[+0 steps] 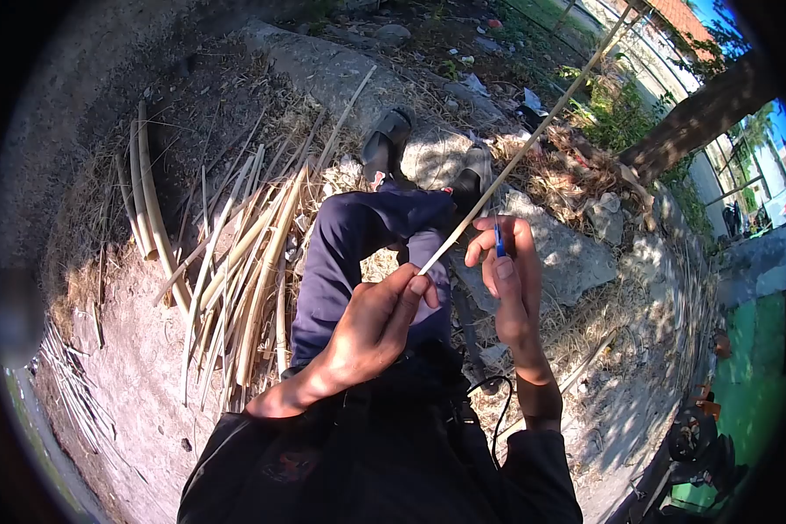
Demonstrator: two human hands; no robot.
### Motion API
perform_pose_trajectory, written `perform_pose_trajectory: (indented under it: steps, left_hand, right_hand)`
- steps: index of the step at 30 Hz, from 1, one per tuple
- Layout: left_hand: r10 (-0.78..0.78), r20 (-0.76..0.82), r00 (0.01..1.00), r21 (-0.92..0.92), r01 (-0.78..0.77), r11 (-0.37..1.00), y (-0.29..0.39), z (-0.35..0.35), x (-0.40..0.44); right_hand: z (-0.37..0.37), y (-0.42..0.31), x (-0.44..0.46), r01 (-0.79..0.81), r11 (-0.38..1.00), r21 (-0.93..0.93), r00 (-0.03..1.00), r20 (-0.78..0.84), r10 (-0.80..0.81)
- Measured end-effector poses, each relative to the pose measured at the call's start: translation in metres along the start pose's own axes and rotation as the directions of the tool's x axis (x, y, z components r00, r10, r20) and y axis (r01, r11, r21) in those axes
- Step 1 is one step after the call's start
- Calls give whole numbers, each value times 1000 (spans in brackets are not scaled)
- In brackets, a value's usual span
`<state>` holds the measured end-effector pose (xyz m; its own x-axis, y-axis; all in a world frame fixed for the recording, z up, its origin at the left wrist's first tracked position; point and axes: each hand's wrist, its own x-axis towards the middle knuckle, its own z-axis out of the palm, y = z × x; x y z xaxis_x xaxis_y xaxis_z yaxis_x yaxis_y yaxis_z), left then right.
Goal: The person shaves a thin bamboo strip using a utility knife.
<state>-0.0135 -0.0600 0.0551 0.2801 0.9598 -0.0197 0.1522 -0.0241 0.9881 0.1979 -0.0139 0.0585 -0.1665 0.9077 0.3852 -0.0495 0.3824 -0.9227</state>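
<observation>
The left hand (377,321) hides one end of the long stick (550,120); the top edge cuts off the other. The right hand (515,293) partly covers a blue thing (499,245).

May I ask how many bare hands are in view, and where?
2: the left hand, near the middle, pinches the long pale strip; the right hand, further right, holds a slim blue object. I can make out no others, though some could be hidden.

The long, thin wooden strip (498,182) is pale tan — the small, slim tool (499,244) bright blue. The cloth trousers (336,262) are navy, the long-sleeved top (384,463) black.
</observation>
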Motion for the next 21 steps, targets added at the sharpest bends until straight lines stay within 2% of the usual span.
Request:
perform_pose_trajectory:
  steps: [1,2,3,4,5,7,8,12,13,15,19,21]
  left_hand:
    - [-2,-10,1000,-7,2,1000,1,-1,-1]
    - [-6,-10,1000,-10,6,1000,2,-1,-2]
    - [5,5,1000,-18,-4,1000,3,-2,-3]
    - [16,22,1000,-26,-16,1000,4,-1,-2]
    - [15,27,1000,-28,-14,999,3,-1,-2]
    - [123,40,992,-22,-122,992,1,0,-3]
    - [125,43,991,-23,-124,992,2,1,-3]
    - [239,-16,971,35,-239,971,3,2,-7]
    - [276,-23,961,71,-274,959,2,2,-8]
    - [283,-29,959,81,-280,957,-2,5,-9]
    - [339,-76,938,169,-323,931,-5,8,-11]
    - [306,-82,948,173,-289,942,-6,8,-13]
  right_hand:
    - [-2,2,-4,-4,1000,0,1000,2,4]
    - [-3,3,-9,98,962,-253,995,59,-86]
    - [-2,3,-11,205,851,-483,978,137,-158]
    - [-1,-2,-11,254,805,-536,966,185,-181]
    - [1,-1,-11,249,804,-540,967,182,-178]
    - [2,0,-12,353,692,-629,935,235,-264]
    - [2,-1,-12,347,671,-655,938,227,-263]
    - [4,-7,-14,346,658,-669,936,199,-289]
    - [3,-11,-15,331,650,-684,943,220,-248]
    - [1,-13,-16,317,639,-701,949,239,-207]
    - [0,-7,-14,361,607,-708,932,247,-266]
    - [-1,-5,-12,369,595,-714,927,242,-285]
